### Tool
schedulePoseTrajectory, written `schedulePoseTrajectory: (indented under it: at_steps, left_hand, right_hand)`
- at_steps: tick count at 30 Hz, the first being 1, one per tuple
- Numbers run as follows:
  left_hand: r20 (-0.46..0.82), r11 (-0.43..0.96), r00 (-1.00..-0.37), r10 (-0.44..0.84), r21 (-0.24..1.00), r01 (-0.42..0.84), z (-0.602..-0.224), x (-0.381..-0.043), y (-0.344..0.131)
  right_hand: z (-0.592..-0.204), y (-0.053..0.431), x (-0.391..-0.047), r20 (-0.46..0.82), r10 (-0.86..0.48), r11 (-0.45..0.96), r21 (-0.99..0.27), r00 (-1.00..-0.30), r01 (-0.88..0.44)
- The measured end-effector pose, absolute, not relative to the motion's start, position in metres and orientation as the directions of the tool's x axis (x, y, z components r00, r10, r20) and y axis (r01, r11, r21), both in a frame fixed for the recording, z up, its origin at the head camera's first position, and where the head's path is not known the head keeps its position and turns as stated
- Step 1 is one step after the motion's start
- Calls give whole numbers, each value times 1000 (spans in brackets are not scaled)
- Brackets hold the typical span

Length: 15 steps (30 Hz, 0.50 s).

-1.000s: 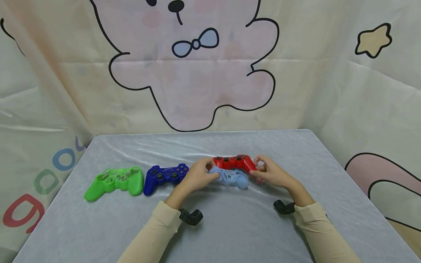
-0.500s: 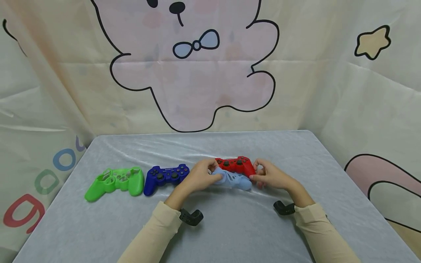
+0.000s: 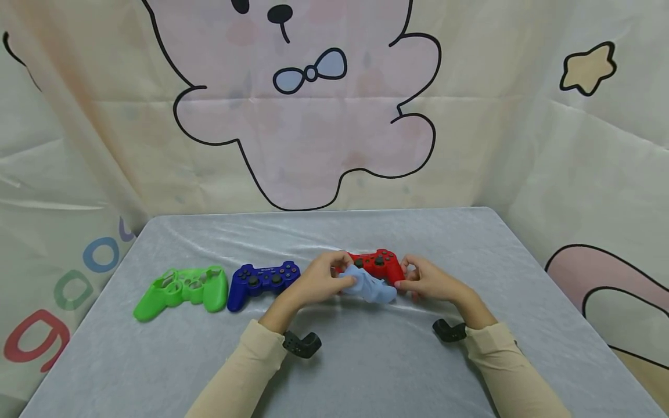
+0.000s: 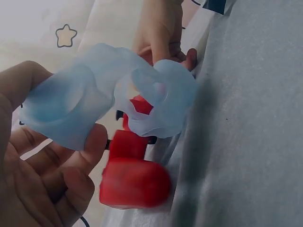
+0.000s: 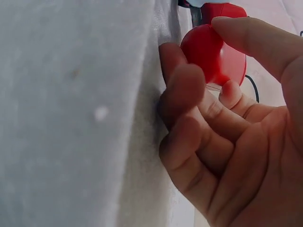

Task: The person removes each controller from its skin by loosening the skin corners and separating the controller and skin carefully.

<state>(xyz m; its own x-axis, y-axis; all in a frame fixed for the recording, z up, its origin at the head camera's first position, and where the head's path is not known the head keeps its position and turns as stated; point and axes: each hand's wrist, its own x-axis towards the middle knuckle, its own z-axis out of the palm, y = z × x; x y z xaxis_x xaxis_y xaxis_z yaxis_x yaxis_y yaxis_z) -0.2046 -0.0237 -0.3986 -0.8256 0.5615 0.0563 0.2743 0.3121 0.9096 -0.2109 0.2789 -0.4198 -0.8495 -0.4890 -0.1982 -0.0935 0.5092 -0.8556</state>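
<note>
My left hand (image 3: 325,277) pinches one end of a light blue silicone controller cover (image 3: 372,289) between thumb and fingers. The cover hangs in front of the red game controller (image 3: 385,266) and overlaps its lower edge in the head view. In the left wrist view the soft cover (image 4: 177,94) is bent, its openings letting some red show through. My right hand (image 3: 431,278) grips the right handle of the red controller (image 5: 203,49), thumb on top and fingers curled beneath. The controller's left end is partly hidden behind my left hand.
Left of my hands lie a dark blue game controller (image 3: 268,280) and, further left, a bright green controller cover (image 3: 189,287). Everything is on a table with a grey cloth (image 3: 366,360). A printed curtain (image 3: 470,145) stands behind the table.
The blue cover has rolled over in my left hand: its button openings faced up before, and now a plainer, folded side shows. The red controller has shifted slightly; my right hand keeps its grip.
</note>
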Motion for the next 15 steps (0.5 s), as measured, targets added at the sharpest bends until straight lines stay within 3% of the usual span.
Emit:
schedulePoseTrajectory:
  at_steps: [15]
  left_hand:
    - [6,428,-758,652,823,374,-402,-212,-37]
  right_hand:
    - [-414,274,-210,-156,-457,561,-815,-875,-147]
